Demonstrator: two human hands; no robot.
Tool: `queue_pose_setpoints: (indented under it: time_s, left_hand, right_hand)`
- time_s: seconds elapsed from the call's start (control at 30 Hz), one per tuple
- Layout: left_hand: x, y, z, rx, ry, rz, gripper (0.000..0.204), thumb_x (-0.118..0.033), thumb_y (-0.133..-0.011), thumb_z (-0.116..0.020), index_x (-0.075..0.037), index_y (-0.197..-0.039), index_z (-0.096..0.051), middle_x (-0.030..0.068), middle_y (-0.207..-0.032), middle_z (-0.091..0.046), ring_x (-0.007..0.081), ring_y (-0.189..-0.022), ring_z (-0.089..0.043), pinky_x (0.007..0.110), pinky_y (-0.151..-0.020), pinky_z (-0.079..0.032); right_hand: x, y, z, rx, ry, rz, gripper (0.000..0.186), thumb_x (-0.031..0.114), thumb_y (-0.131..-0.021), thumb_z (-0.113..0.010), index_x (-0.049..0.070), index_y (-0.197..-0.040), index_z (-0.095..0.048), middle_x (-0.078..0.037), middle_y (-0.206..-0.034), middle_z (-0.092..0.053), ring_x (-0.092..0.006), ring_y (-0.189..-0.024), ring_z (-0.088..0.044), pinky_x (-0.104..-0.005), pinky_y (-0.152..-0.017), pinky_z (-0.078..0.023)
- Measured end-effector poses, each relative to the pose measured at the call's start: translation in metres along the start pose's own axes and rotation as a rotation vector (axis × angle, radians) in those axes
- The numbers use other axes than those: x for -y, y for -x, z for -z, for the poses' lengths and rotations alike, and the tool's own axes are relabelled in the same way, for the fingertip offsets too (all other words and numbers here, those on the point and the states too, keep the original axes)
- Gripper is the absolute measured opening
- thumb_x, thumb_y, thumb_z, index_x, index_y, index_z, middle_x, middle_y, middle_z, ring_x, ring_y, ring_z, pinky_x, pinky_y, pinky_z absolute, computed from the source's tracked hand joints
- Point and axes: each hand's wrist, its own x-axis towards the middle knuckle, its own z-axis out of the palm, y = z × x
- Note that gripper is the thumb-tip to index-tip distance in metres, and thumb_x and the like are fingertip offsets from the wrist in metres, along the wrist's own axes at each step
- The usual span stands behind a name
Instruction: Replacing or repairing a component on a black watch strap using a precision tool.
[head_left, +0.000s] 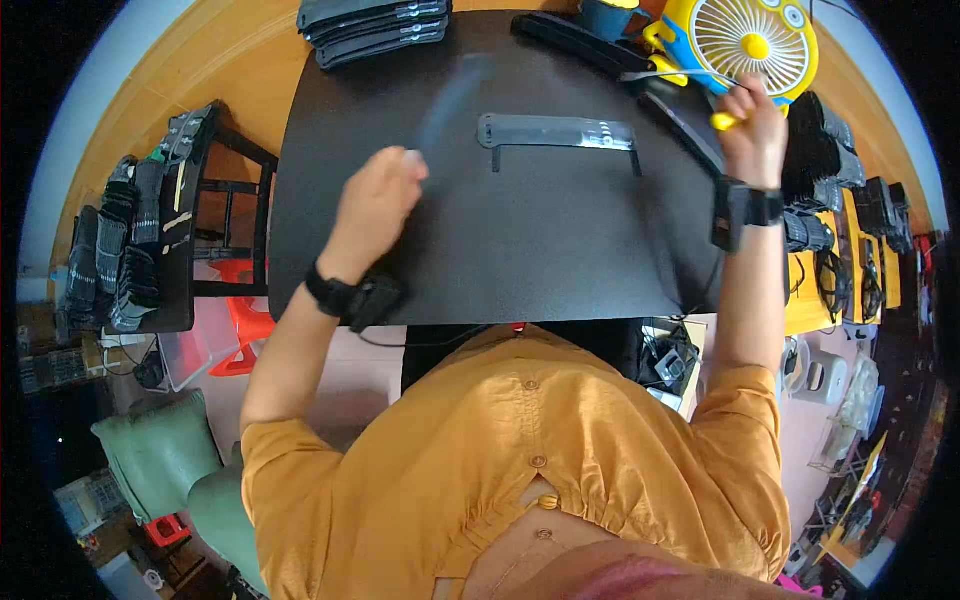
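Note:
My left hand (378,205) is closed on a long translucent strip (452,100), smeared by motion, that points up and away over the black table (480,245). Raised at the right, near the fan, my right hand (752,120) has its fingers closed around a small yellow-handled tool (724,121); its kind is unclear. A thin pale length (680,75) runs leftward from about those fingers, and I cannot tell whether it belongs to the tool. Between my hands, apart from both, a flat dark strip in a clear sleeve (555,131) lies across the table.
A yellow and blue fan (755,47), a dark blue cup (605,18) and a long black case (575,42) stand at the far right. Dark packets (375,32) are stacked far left. More bundles (120,235) lie on a side stand beside a green chair (155,450).

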Motion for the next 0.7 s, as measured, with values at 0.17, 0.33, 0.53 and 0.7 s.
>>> queue_pose_setpoints:
  time_s: [0.17,0.33,0.53,0.7]
  left_hand:
    - [0.044,-0.001,0.050,-0.114,-0.247,-0.077,0.030,-0.029,-0.100,-0.050,-0.002,-0.106,-0.062,0.0098,-0.088,-0.062,0.0209,-0.089,-0.060,0.034,-0.082,-0.046]
    - [-0.001,-0.003,0.025,-0.355,-0.760,-0.545,0.039,-0.022,-0.088,-0.066,-0.004,-0.121,-0.058,0.0166,-0.124,-0.055,0.0345,-0.114,-0.052,0.043,-0.100,-0.038]
    - [-0.051,0.014,-0.056,0.460,0.221,-0.175,0.032,-0.020,-0.098,-0.057,0.001,-0.122,-0.057,0.0097,-0.111,-0.063,0.0181,-0.107,-0.059,0.029,-0.096,-0.044]
    - [-0.047,-0.002,-0.068,0.762,0.347,0.104,0.023,-0.023,-0.097,-0.061,0.000,-0.100,-0.060,0.0016,-0.076,-0.061,0.0087,-0.067,-0.057,0.022,-0.065,-0.047]
  right_hand:
    - [0.013,0.033,0.000,0.174,0.124,0.028,0.015,0.021,-0.103,-0.047,0.007,-0.100,-0.051,-0.001,-0.082,-0.055,-0.0075,-0.057,-0.038,-0.0209,-0.049,-0.034]
    - [-0.026,0.084,-0.046,0.369,0.302,-0.100,0.026,0.032,-0.101,-0.050,0.007,-0.096,-0.054,-0.002,-0.076,-0.058,-0.0073,-0.045,-0.040,-0.0216,-0.041,-0.032]
    - [-0.070,0.126,-0.073,0.536,0.171,-0.383,0.033,0.035,-0.102,-0.046,0.005,-0.092,-0.054,-0.007,-0.075,-0.062,-0.0097,-0.046,-0.047,-0.0217,-0.043,-0.036]
    - [-0.071,0.127,-0.052,0.497,0.330,-0.355,0.041,0.040,-0.102,-0.044,0.001,-0.103,-0.057,-0.011,-0.089,-0.066,-0.0098,-0.049,-0.047,-0.0208,-0.045,-0.036]
